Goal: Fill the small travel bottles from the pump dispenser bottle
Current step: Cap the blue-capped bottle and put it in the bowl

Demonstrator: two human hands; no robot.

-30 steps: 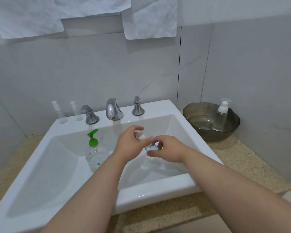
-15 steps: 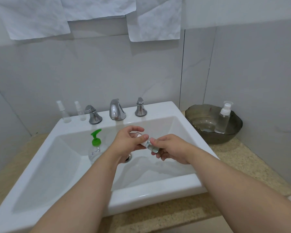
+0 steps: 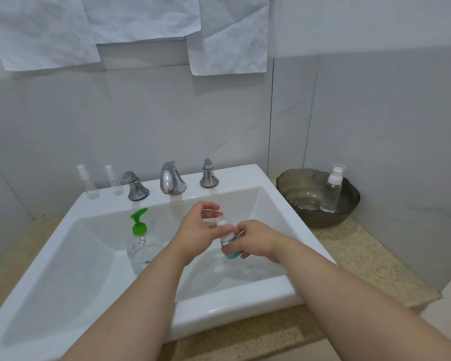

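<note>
Blue-green liquid lies in the bottom of the small travel bottle [image 3: 229, 247], and both hands hold this bottle together just right of the middle of the frame, above the basin of the sink [image 3: 232, 316]. The right hand [image 3: 254, 241] has its fingers curled around the lower body of the bottle. The left hand [image 3: 199, 230] pinches the white cap [image 3: 221, 221] at the top between thumb and fingertips. I cannot tell if the cap is going on or coming off; it seems to be a turning step.

To do it well, the right hand should keep the bottle upright and hold it firmly without squeezing, so that no liquid comes out at the neck. The left hand should turn only with the fingertips and keep the cap straight on the thread. Working over the basin is wise, because any drops fall there.

Left of the hands, the pump dispenser bottle [image 3: 141, 247] with its green pump stands inside the basin, near the left forearm, which could knock it. At the upper left of the sink rim stand a second travel bottle [image 3: 86, 183] and a third travel bottle [image 3: 113, 180], beside a tap handle [image 3: 135, 188]. At the right, a dark bowl [image 3: 349, 207] on the bench [image 3: 362, 256] holds a clear spray bottle [image 3: 332, 190].
</note>
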